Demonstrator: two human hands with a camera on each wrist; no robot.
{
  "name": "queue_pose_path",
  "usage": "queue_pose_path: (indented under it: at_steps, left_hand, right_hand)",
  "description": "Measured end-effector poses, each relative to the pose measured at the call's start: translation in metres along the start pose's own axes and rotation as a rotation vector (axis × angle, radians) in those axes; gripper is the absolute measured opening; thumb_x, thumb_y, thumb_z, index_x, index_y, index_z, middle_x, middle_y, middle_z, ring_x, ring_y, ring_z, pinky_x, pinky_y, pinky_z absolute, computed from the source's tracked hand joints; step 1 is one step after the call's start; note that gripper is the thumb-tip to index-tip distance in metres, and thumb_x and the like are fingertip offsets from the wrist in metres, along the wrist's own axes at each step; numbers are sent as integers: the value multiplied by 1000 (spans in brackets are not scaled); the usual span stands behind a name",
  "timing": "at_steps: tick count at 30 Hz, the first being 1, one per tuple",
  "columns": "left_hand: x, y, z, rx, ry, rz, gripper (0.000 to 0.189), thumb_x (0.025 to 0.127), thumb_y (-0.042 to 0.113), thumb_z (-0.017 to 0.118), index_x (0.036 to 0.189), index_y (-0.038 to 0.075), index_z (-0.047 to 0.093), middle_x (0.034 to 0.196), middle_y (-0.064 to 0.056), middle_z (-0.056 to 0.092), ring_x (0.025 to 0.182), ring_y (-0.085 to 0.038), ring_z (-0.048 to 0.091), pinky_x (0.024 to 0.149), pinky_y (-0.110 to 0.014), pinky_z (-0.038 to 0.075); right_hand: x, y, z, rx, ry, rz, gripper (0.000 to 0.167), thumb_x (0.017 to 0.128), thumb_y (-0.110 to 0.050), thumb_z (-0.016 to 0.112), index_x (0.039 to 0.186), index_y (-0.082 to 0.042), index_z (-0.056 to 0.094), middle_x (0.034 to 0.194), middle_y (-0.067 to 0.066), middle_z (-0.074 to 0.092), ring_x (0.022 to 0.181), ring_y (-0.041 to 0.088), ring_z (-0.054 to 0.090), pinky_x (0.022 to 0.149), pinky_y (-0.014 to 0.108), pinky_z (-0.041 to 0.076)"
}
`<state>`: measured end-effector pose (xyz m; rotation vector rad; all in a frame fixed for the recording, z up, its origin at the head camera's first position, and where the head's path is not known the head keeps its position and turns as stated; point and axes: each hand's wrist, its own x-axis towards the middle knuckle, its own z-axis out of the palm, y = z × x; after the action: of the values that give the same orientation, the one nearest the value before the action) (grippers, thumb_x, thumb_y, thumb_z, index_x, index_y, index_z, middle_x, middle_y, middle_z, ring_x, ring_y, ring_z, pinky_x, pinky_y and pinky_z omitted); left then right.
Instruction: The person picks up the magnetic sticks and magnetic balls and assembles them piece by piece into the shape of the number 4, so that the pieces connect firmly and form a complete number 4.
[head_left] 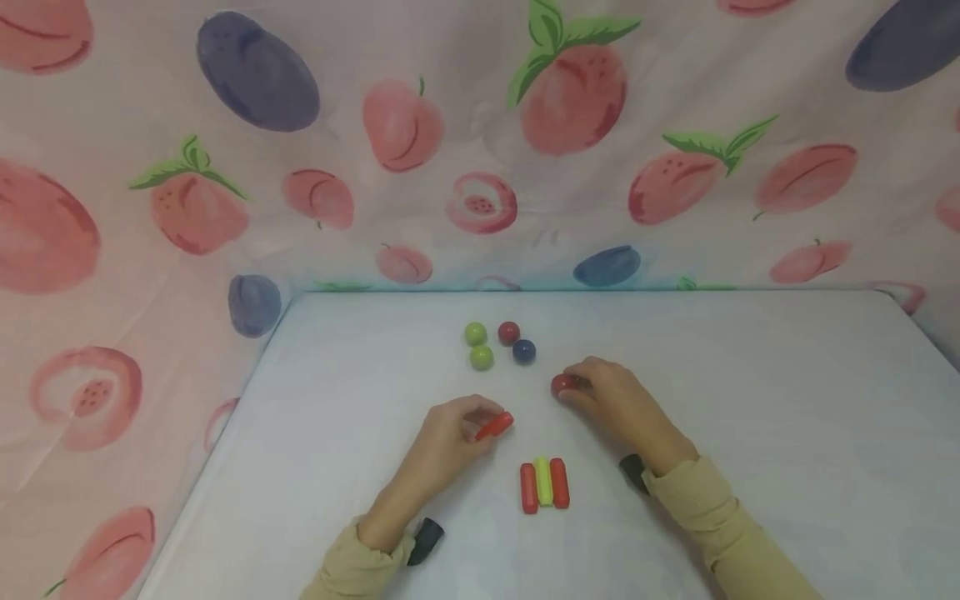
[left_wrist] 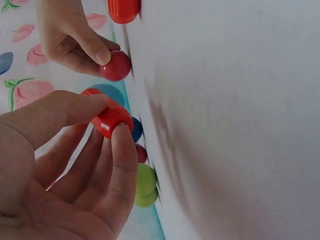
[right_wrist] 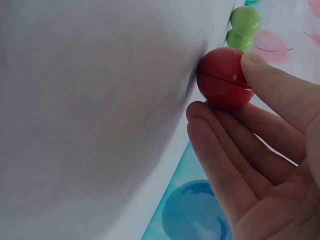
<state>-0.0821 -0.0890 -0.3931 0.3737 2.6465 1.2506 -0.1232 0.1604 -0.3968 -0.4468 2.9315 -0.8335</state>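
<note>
My left hand (head_left: 450, 437) pinches a red stick (head_left: 495, 425) between thumb and fingertips, tilted above the table; in the left wrist view the stick (left_wrist: 111, 116) looks short and faceted with a rounded end. Farther right, my right hand (head_left: 615, 400) pinches a red ball (head_left: 562, 385) close to the tabletop. A dark seam circles that ball (right_wrist: 224, 80) in the right wrist view. Between the hands and nearer me, a yellow stick (head_left: 543, 482) lies between two red sticks (head_left: 528, 488), side by side.
Beyond the hands sit two green balls (head_left: 482, 357), another red ball (head_left: 508, 333) and a dark blue ball (head_left: 524, 352). They stand on a white table (head_left: 337, 375). A fruit-printed cloth (head_left: 450, 100) rises along its back and left edges.
</note>
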Motion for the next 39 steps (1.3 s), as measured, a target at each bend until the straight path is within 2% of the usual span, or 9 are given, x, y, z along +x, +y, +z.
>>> queue_pose_path:
  at_steps: [4, 14, 21, 30, 39]
  left_hand:
    - [2, 0, -1, -8, 4, 5, 33, 85, 4, 75, 116, 16, 70, 110, 3, 72, 90, -13, 63, 80, -27, 56]
    - [7, -2, -1, -8, 8, 27, 30, 86, 6, 75, 114, 17, 71, 109, 4, 72, 91, -12, 63, 81, -29, 56]
    - [11, -2, 0, 11, 12, 46, 29, 87, 9, 76, 114, 18, 72, 109, 5, 72, 94, -12, 63, 82, -29, 56]
    - [15, 1, 0, 28, 12, 59, 30, 87, 10, 76, 115, 18, 72, 111, 5, 72, 98, -12, 64, 84, -29, 55]
    - [20, 2, 1, 37, -7, 54, 30, 87, 9, 75, 116, 18, 72, 112, 4, 71, 98, -13, 64, 84, -29, 55]
  right_hand:
    - [-1, -1, 0, 0, 6, -6, 28, 85, -16, 79, 109, -5, 72, 95, 4, 71, 93, 21, 66, 88, 42, 56]
    - [-5, -4, 1, 10, -21, 38, 35, 85, -17, 79, 116, -5, 70, 102, 5, 71, 99, 24, 67, 91, 43, 55]
    - [-8, 0, 3, 55, -21, 44, 35, 86, -19, 78, 117, -7, 70, 105, 4, 71, 102, 23, 66, 93, 43, 55]
    - [-11, -2, 3, 124, -5, 26, 34, 86, -19, 78, 118, -10, 71, 108, 3, 72, 103, 23, 67, 92, 43, 55]
    - [-11, -9, 1, 154, -27, 1, 35, 86, -16, 78, 120, -10, 71, 112, 3, 71, 109, 24, 66, 94, 44, 54]
